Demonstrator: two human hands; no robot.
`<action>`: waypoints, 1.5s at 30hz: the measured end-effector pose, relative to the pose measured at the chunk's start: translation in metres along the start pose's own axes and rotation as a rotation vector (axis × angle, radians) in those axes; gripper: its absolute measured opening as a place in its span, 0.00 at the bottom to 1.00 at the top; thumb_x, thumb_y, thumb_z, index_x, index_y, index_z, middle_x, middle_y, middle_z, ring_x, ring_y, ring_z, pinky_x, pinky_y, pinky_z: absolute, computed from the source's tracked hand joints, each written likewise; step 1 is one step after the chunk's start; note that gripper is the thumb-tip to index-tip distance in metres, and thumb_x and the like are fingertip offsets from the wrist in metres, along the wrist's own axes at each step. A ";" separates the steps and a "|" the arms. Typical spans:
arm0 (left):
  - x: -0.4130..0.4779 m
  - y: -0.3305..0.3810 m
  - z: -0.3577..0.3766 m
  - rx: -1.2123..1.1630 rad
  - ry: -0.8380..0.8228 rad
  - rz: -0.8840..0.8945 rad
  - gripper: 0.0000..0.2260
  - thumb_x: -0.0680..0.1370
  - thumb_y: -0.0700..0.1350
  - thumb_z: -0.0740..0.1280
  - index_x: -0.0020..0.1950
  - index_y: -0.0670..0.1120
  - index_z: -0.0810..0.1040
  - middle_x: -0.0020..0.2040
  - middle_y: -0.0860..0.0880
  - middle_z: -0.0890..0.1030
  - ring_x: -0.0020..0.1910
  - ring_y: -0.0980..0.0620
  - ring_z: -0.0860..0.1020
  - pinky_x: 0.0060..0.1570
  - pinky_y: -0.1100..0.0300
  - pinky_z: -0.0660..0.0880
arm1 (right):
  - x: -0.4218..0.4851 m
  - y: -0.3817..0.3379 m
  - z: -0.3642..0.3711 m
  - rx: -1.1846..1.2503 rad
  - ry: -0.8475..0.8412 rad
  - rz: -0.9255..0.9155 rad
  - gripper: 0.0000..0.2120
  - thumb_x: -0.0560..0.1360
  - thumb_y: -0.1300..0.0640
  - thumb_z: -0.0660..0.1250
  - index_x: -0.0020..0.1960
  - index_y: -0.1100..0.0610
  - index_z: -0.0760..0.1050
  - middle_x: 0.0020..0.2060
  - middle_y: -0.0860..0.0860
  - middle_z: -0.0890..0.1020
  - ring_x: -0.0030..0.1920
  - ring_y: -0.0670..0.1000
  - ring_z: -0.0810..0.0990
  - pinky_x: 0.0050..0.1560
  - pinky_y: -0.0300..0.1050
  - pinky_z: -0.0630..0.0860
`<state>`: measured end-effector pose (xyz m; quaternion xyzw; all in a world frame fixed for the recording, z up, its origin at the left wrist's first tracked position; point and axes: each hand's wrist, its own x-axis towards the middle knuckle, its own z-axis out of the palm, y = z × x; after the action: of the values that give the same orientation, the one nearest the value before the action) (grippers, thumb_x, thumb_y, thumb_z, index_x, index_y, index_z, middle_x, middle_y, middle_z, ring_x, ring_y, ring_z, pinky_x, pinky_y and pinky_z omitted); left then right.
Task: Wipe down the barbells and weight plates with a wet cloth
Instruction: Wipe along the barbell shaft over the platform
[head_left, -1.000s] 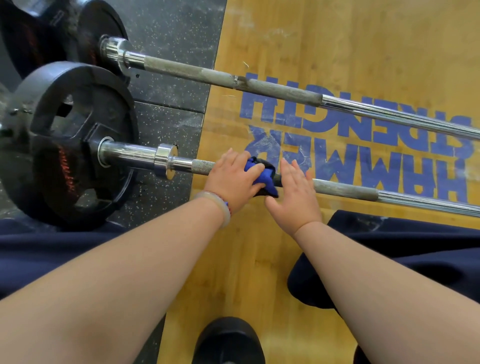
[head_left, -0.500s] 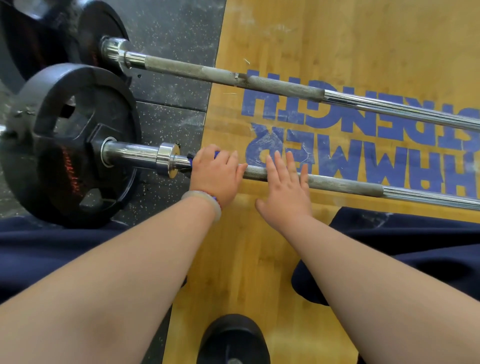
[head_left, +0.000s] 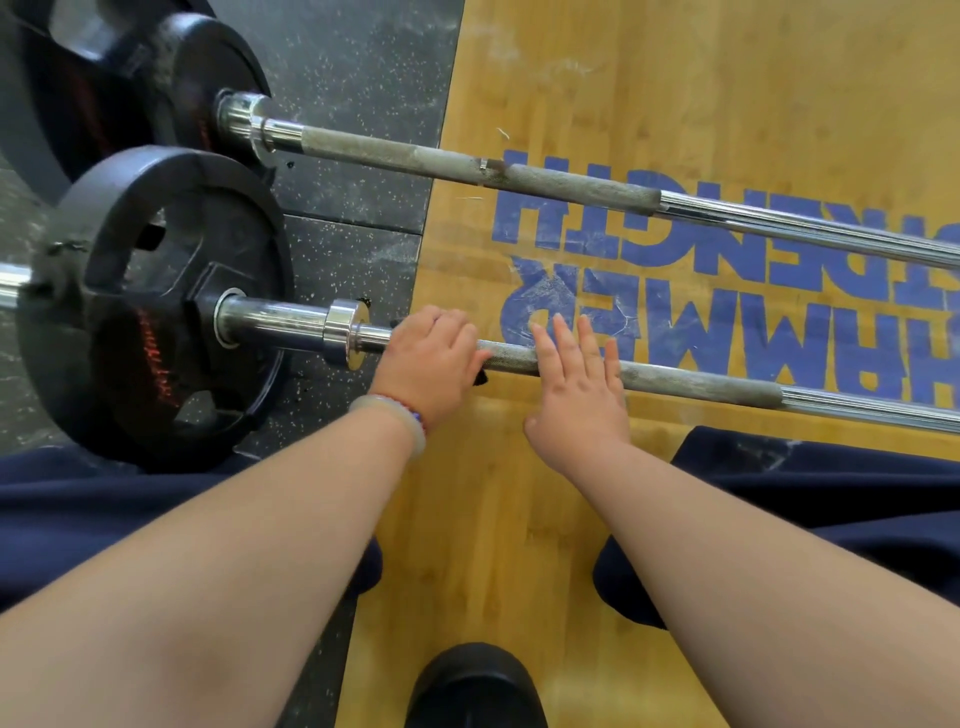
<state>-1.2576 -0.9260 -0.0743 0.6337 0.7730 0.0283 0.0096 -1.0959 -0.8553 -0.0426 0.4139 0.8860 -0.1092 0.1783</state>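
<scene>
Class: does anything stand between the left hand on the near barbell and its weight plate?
Only the chrome collar on the near barbell, beside the left hand; then bare sleeve to the weight plate.

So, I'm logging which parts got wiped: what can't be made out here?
Head view only.
Cloth: nearly all under the gripping left hand; a dark scrap shows.
Near barbell and far barbell: right ends cut off by the frame edge.
Far weight plate: cropped by the top edge.
Red lettering on the near weight plate: too blurred to read.
</scene>
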 end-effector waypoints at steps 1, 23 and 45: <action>-0.001 -0.008 -0.002 -0.007 -0.030 -0.018 0.19 0.80 0.51 0.54 0.50 0.41 0.79 0.53 0.42 0.80 0.45 0.41 0.77 0.49 0.51 0.73 | 0.000 0.001 0.000 -0.004 0.002 -0.007 0.40 0.76 0.56 0.57 0.76 0.49 0.33 0.76 0.49 0.35 0.74 0.53 0.29 0.69 0.52 0.27; 0.007 0.006 -0.015 -0.021 -0.090 -0.406 0.20 0.80 0.52 0.49 0.53 0.43 0.78 0.55 0.43 0.77 0.60 0.42 0.72 0.73 0.46 0.51 | 0.007 -0.005 -0.001 -0.054 -0.025 0.047 0.41 0.74 0.62 0.55 0.76 0.50 0.33 0.76 0.51 0.36 0.74 0.55 0.29 0.69 0.54 0.26; 0.009 0.017 0.000 0.045 0.066 -0.287 0.17 0.77 0.49 0.53 0.42 0.45 0.79 0.37 0.46 0.76 0.37 0.43 0.74 0.47 0.52 0.70 | 0.007 0.000 0.000 -0.050 -0.036 0.010 0.40 0.75 0.59 0.56 0.76 0.49 0.32 0.76 0.50 0.34 0.74 0.54 0.29 0.69 0.53 0.27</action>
<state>-1.2430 -0.9144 -0.0730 0.5156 0.8559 0.0302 -0.0260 -1.1000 -0.8504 -0.0450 0.4116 0.8830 -0.0937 0.2051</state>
